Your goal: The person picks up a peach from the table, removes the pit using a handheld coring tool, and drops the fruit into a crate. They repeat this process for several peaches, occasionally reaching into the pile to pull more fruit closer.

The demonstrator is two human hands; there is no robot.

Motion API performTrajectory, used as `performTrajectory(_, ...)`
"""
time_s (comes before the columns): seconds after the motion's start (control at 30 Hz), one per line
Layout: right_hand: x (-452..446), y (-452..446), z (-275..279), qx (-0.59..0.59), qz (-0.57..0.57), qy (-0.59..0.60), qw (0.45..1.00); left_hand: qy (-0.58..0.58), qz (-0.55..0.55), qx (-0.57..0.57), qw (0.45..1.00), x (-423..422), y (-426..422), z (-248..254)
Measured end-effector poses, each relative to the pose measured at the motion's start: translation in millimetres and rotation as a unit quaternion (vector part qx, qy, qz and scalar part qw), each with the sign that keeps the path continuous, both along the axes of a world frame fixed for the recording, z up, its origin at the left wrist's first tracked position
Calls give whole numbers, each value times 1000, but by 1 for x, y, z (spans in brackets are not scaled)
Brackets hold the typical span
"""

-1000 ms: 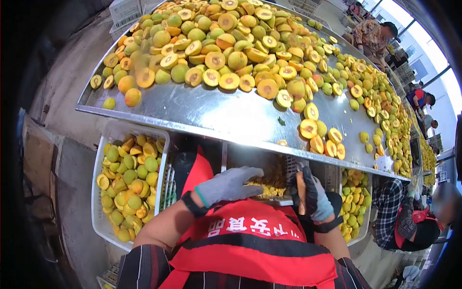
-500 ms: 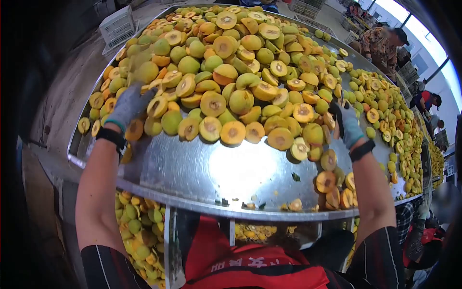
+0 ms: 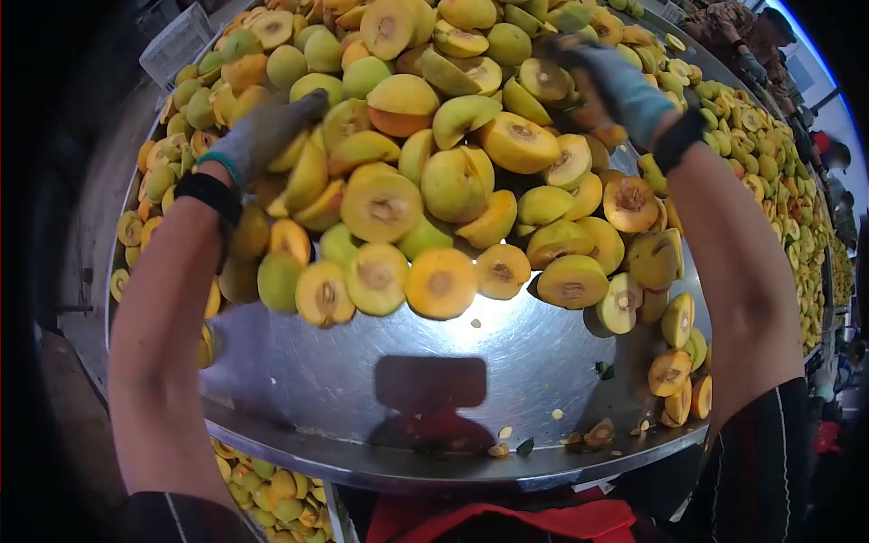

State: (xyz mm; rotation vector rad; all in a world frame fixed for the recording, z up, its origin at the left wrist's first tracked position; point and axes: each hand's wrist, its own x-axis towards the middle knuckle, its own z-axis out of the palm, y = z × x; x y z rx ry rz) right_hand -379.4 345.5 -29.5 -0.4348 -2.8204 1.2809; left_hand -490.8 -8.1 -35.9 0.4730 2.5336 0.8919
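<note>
My left hand [image 3: 267,140], in a grey glove with a teal cuff, lies against the left side of a heap of yellow peaches [image 3: 382,208], most of them cut in half. One dark fingertip stretches out over the fruit; the other fingers are partly hidden. My right hand [image 3: 615,86], gloved the same way, reaches over the upper right of the heap. Motion smears its fingers, and whether it holds anything is unclear. Below both hands, several cut faces with brown pit hollows line the heap's front edge on the shiny metal table [image 3: 308,380].
A raised rim [image 3: 407,471] runs along the table's near side, with scraps and a dark leaf [image 3: 525,447] by it. More peaches [image 3: 272,489] sit beneath. A white crate [image 3: 176,43] stands far left. Another person [image 3: 738,36] is at the upper right.
My view has come closer to the heap. Both hands have reached farther forward over the fruit, the right one leaving the heap's right edge. Some front peaches have shifted slightly.
</note>
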Motion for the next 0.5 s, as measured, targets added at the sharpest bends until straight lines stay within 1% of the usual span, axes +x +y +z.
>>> performTrajectory(0.03, -7, -19, 5, 219, 67, -72, 971, -83, 1, 181, 980, -10, 2, -15)
performTrajectory(0.1, -18, -36, -24, 219, -4, 9, 976, -65, -12, 287, 956, 17, 23, -18)
performTrajectory(0.13, -10, -41, -15, 217, 39, -14, 975, -84, -28, 265, 960, 22, 25, -19)
performTrajectory(0.17, -4, -45, -24, 216, 42, -17, 975, -107, -45, 243, 963, 29, 27, -20)
performTrajectory(0.2, 2, -43, -35, 140, 42, 9, 989, -105, -70, 168, 978, 48, 31, -5)
performTrajectory(0.23, 8, -48, -31, 64, 44, 41, 996, -56, -109, 136, 983, 50, 32, -9)
performTrajectory(0.27, 19, -51, -28, 47, 78, 31, 995, -59, -156, 104, 981, 51, 29, -9)
performTrajectory(0.3, 33, -61, -21, 82, 77, 12, 994, -63, -203, 70, 975, 61, 27, -3)
performTrajectory(0.33, 40, -58, -29, 59, 126, 32, 990, -47, -237, 37, 970, 69, 28, 2)
performTrajectory(0.37, 46, -54, -38, 36, 175, 50, 983, -80, -234, -26, 969, 77, 24, 9)
performTrajectory(0.43, 76, -65, -6, 8, 168, -40, 985, -64, -300, -127, 943, 82, 19, 33)
performTrajectory(0.47, 84, -51, -8, -43, 147, -46, 987, -64, -303, -128, 942, 84, 18, 46)
performTrajectory(0.5, 89, -44, 1, -119, 113, -31, 986, -58, -273, -72, 958, 84, 16, 57)
